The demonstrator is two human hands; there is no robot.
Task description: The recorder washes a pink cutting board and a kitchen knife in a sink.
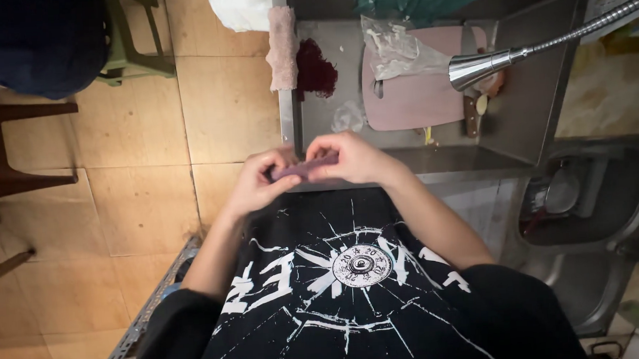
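Note:
My left hand [258,181] and my right hand [351,159] meet in front of my chest, both closed on a small flat purple object [305,169] held between the fingers. They hover at the near edge of a steel sink [330,93]. Most of the purple object is hidden by my fingers. Below the hands is my black shirt with a white print.
In the steel sink lie a pink cutting board [420,92], a clear plastic bag [393,50], a dark red scrubber [316,68] and a pink cloth [282,37]. A flexible metal faucet [501,58] reaches over it. A second sink basin [586,204] is at the right; tiled floor and a green stool [134,37] at the left.

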